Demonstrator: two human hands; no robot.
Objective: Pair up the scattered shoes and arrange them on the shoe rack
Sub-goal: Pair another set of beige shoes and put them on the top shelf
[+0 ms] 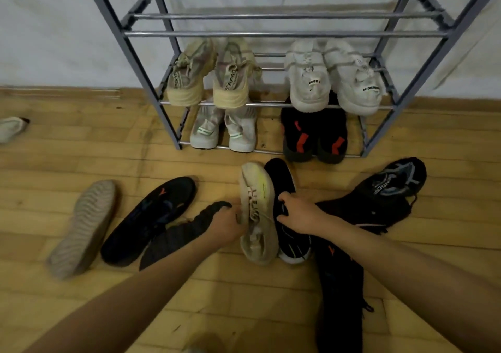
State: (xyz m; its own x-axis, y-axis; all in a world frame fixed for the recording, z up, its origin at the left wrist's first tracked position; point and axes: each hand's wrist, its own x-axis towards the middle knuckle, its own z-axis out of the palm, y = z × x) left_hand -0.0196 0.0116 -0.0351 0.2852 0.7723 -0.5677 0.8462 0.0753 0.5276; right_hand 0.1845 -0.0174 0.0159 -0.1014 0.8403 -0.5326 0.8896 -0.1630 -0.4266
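Note:
A grey metal shoe rack (141, 68) stands against the wall. Its lower shelf bears a beige pair (208, 79) and a white pair (336, 79). Under them sit a grey pair (225, 133) and a black pair with red marks (314, 136). On the floor in front, my left hand (226, 226) grips a cream shoe with a yellow streak (257, 211). My right hand (298, 211) grips a black shoe with a white sole (284, 184) beside it. Both shoes lie side by side, toes toward the rack.
Loose shoes lie on the wooden floor: an upturned grey sole (84, 225), a black shoe (151, 217), a dark knit shoe (184, 233), a black-and-blue shoe (390, 187), another black shoe (339, 285). A pale shoe (12, 129) lies far left.

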